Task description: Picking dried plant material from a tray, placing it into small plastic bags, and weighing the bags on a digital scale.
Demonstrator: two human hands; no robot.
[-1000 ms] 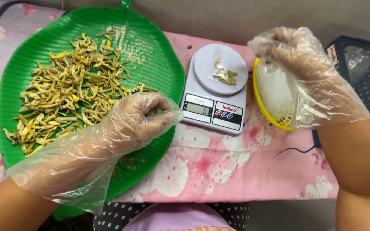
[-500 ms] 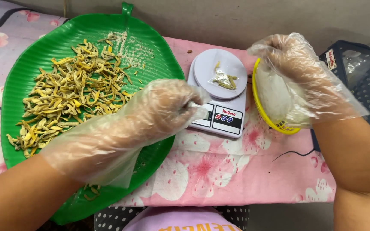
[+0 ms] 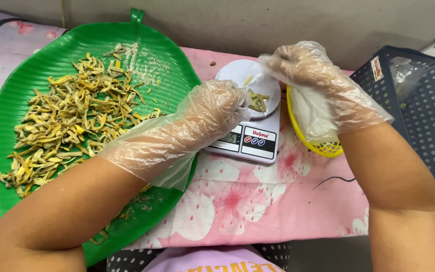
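Tray (image 3: 36, 75) left of scale (image 3: 258, 143)

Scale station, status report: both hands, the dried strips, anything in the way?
Left hand gloved, fingertips over scale, dropping dried strips. Right hand holds clear bag open on platform. Yellow basket beside scale; nothing blocking.

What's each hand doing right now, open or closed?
Left hand: gloved, fingers pinched together over the scale; what they hold cannot be told.
Right hand: gloved, fingers closed on a clear bag above the scale.
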